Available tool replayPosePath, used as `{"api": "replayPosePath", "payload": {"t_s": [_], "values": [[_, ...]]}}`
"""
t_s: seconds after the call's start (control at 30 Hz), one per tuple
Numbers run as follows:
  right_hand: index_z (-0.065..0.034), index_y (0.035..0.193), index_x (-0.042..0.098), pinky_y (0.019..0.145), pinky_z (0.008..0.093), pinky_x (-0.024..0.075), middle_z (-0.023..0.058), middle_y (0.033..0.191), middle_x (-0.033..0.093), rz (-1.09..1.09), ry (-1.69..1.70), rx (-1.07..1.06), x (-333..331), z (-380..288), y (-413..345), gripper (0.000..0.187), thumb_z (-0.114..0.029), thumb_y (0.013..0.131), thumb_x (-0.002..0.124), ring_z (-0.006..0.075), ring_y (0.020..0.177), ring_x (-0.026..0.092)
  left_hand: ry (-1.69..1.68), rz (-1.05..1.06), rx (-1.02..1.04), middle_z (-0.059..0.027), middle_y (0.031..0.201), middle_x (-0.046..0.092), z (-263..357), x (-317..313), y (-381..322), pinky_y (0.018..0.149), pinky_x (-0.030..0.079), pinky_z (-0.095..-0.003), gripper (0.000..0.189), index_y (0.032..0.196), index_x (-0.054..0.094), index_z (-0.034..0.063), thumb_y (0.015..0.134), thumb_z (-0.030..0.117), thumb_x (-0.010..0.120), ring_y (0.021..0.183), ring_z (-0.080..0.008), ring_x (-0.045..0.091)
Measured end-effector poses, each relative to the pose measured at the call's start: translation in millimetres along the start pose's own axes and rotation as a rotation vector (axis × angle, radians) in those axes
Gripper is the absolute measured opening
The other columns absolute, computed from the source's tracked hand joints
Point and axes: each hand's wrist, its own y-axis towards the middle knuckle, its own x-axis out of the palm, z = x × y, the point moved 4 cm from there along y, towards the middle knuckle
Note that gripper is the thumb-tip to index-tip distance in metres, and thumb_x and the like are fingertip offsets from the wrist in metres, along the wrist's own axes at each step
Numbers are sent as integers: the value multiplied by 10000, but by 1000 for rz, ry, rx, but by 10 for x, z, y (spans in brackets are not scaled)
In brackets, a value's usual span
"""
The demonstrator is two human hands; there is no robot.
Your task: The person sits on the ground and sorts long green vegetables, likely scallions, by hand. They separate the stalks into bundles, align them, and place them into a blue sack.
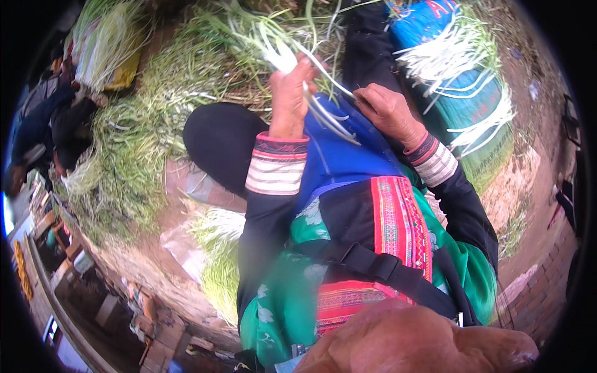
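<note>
A small bunch of long green vegetables with white stems (280, 55), perhaps garlic shoots, is gripped in my left hand (290, 95), held above my lap. Their pale stem ends hang below the fist over the blue cloth (347, 149) on my lap. One white stalk (329, 74) slants from the bunch across to my right hand (389, 111), whose thumb and fingers pinch its end. Part of the bunch is hidden behind my left fingers.
Loose green leaves (135, 154) cover the ground ahead and left. White-stemmed bunches (447, 56) lie on blue-green sacks (471, 107) at right. Another pile (219, 252) lies beside my left arm. A yellow sack (123, 70) with greens and another person (70, 126) are at far left.
</note>
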Motion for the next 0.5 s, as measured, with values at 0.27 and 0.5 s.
{"api": "replayPosePath", "payload": {"t_s": [0.27,0.5], "values": [[-32,957,616,635,353,482,114,803,568,-249,281,174,410,-11,212,279,-259,802,661,288,736,597,1,92,23,-127,817,624,42,-203,-72,427,440,-211,237,1026,551,-50,847,85,626,667,-202,643],[-6,991,622,728,245,452,22,863,607,-51,1150,625,745,-15,703,339,-330,897,586,99,786,557,-44,29,93,-110,815,649,58,-208,-95,433,449,-227,165,986,598,-31,862,75,575,594,-158,603]]}}
